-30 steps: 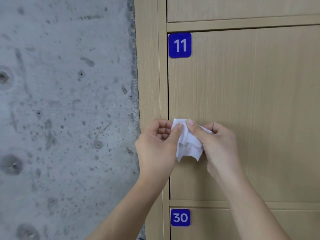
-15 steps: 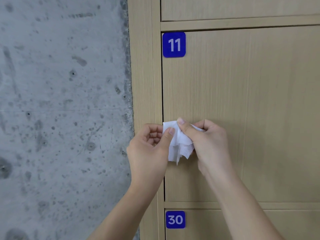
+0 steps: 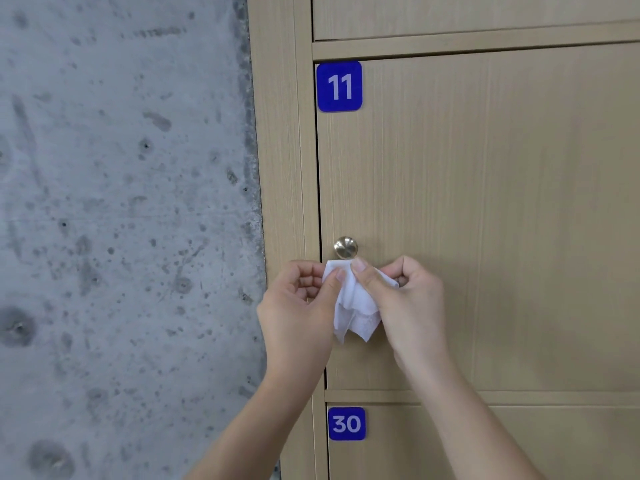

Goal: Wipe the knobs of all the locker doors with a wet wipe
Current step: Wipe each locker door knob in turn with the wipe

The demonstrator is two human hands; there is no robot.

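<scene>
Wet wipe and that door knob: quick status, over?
Left hand and right hand both pinch the wet wipe. Wipe just below the knob on door 11, not on it. Nothing in the way.

Light-wood locker door (image 3: 485, 220) — blue plate "11" (image 3: 339, 86) at its 11 o'clock corner, brass knob (image 3: 345, 247) near the 9 o'clock edge — lower door (image 3: 433, 445) at 6 o'clock bearing plate "30" (image 3: 346, 423).
</scene>
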